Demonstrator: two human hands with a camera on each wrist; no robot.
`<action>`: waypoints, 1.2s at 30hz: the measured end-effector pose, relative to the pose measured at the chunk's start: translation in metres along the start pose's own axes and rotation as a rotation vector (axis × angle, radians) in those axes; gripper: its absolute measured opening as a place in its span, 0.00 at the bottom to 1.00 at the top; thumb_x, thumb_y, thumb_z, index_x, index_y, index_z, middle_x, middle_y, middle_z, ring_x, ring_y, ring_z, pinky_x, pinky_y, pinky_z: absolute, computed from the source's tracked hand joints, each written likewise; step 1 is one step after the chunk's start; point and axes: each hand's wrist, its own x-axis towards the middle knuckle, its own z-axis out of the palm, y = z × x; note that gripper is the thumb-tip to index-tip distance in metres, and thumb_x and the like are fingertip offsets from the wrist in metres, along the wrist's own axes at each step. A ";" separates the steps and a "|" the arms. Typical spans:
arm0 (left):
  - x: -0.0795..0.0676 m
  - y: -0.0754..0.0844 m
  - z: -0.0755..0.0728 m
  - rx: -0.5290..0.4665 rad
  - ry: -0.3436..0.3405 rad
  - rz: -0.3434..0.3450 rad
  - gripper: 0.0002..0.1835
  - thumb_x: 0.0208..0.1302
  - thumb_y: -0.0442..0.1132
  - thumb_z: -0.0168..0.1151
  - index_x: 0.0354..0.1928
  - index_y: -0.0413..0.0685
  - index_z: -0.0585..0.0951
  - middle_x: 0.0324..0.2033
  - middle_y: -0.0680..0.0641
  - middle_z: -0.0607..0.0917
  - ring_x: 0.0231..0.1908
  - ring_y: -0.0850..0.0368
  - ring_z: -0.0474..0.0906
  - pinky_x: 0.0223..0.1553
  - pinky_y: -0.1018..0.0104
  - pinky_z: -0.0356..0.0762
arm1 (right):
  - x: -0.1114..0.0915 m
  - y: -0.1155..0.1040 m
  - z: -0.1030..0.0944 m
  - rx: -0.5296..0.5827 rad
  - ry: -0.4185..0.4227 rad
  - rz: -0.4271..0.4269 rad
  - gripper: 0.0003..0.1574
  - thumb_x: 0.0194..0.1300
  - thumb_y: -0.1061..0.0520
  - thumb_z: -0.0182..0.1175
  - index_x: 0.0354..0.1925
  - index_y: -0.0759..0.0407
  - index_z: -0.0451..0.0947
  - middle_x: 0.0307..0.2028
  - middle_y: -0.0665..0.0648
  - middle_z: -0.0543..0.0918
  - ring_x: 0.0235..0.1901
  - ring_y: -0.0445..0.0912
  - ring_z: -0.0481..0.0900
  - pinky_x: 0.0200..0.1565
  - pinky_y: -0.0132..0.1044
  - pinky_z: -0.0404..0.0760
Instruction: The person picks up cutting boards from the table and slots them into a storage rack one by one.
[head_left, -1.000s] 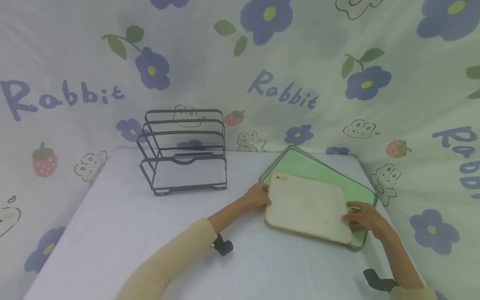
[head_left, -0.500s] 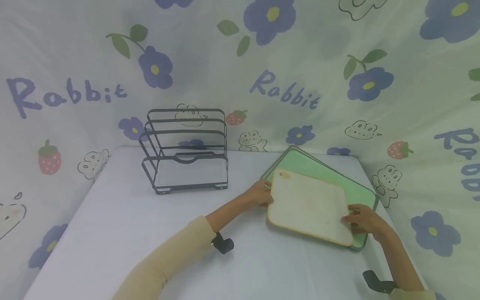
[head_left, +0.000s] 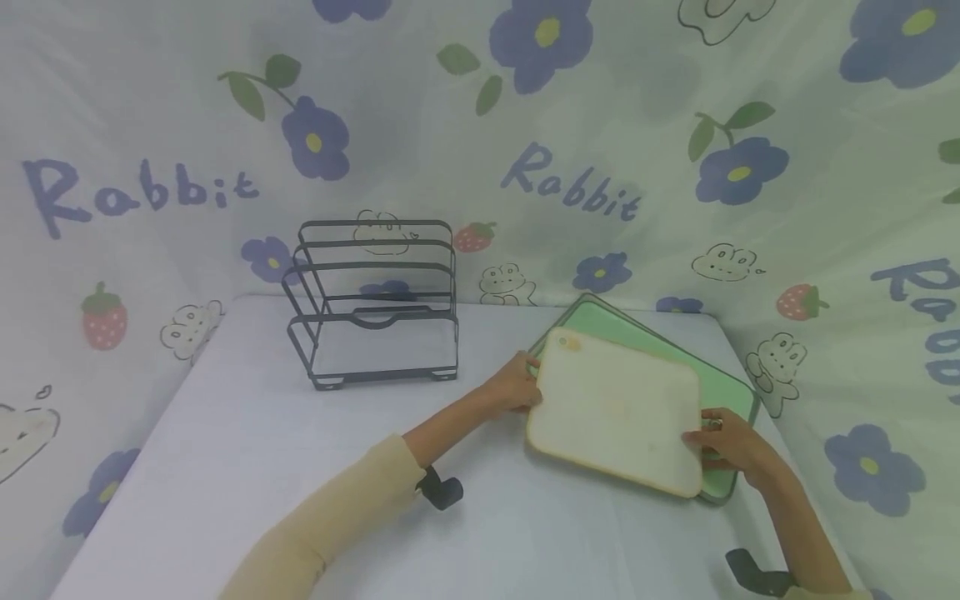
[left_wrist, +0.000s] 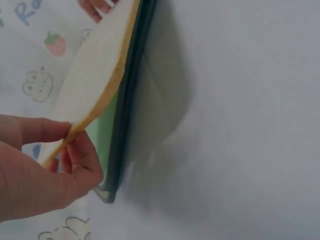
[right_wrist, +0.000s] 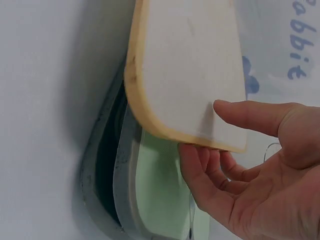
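A white cutting board (head_left: 615,408) with a tan edge and a small hole in one corner is held between both hands. My left hand (head_left: 513,383) pinches its left edge; in the left wrist view the thumb lies on top and the fingers (left_wrist: 85,155) underneath. At the right edge, my right hand (head_left: 727,442) grips it with the thumb on the white face and the other fingers (right_wrist: 197,172) below. Under it lies a green cutting board (head_left: 720,379) with a grey rim, apparently stacked on another dark-rimmed one. A gap shows between the white board and the green one.
A black wire rack (head_left: 375,321) with several upright dividers stands at the back left of the white-covered table (head_left: 225,483). A patterned cloth (head_left: 420,142) with flowers and rabbits hangs behind and along the sides.
The white cutting board has risen off the green one, its far edge tilting up, and looks slightly larger. Both hands have kept hold of its edges. The head view has shifted slightly.
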 end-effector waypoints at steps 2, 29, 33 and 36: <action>-0.002 0.001 -0.004 0.010 0.008 0.007 0.40 0.48 0.18 0.60 0.66 0.37 0.63 0.41 0.41 0.77 0.33 0.51 0.77 0.31 0.64 0.82 | 0.000 -0.003 0.001 -0.001 0.014 -0.006 0.49 0.69 0.57 0.62 0.67 0.85 0.45 0.57 0.83 0.64 0.52 0.68 0.74 0.46 0.50 0.85; -0.055 0.041 -0.052 -0.033 0.086 0.145 0.31 0.55 0.19 0.56 0.61 0.41 0.63 0.43 0.37 0.77 0.40 0.45 0.80 0.41 0.57 0.85 | -0.025 -0.063 0.006 0.053 0.146 -0.242 0.48 0.69 0.58 0.64 0.67 0.78 0.43 0.55 0.75 0.65 0.42 0.50 0.77 0.39 0.41 0.87; -0.063 0.046 -0.059 -0.010 0.108 0.191 0.30 0.56 0.20 0.56 0.60 0.41 0.62 0.43 0.37 0.75 0.40 0.45 0.80 0.38 0.59 0.85 | -0.029 -0.073 0.007 0.046 0.182 -0.279 0.46 0.69 0.59 0.63 0.67 0.76 0.44 0.53 0.72 0.66 0.40 0.45 0.77 0.37 0.38 0.86; -0.069 0.049 -0.064 0.023 0.130 0.218 0.30 0.56 0.21 0.57 0.60 0.41 0.62 0.43 0.37 0.75 0.41 0.45 0.80 0.38 0.59 0.85 | -0.031 -0.081 0.008 0.035 0.216 -0.318 0.45 0.68 0.60 0.64 0.67 0.76 0.45 0.52 0.71 0.66 0.37 0.42 0.78 0.36 0.37 0.86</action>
